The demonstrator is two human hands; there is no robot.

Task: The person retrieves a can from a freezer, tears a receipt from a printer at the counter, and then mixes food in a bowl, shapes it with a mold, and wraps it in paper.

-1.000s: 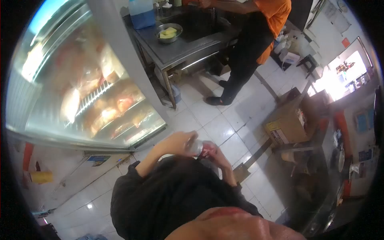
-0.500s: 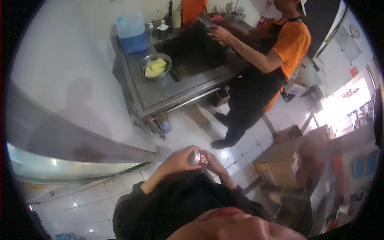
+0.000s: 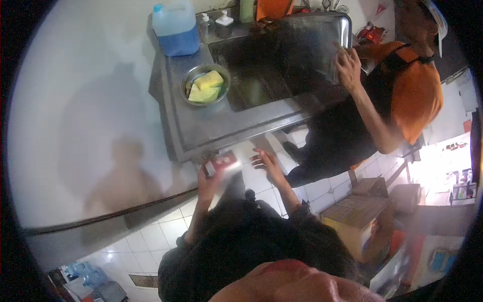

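My left hand (image 3: 205, 185) is closed around a small red can (image 3: 222, 163), which is smeared by motion. Its pale end tilts toward my fingers, and its label cannot be read. To the right, apart from the can, my right hand (image 3: 269, 165) holds nothing, its fingers spread. Both hands are in front of the near edge of a steel sink counter (image 3: 201, 128). On that counter stands a metal bowl (image 3: 187, 75) holding yellow sponges (image 3: 206, 89).
A jug of blue liquid (image 3: 176, 38) and two pump bottles (image 3: 224, 21) stand behind the bowl. At the sink (image 3: 251, 95), a person in an orange shirt (image 3: 420, 95) handles a large metal tray (image 3: 346, 30). Cardboard boxes (image 3: 352, 216) sit at the right.
My right hand has let go of the can and moved apart, leaving it in my left hand. The view has come closer to the sink. The other person now handles a large tray.
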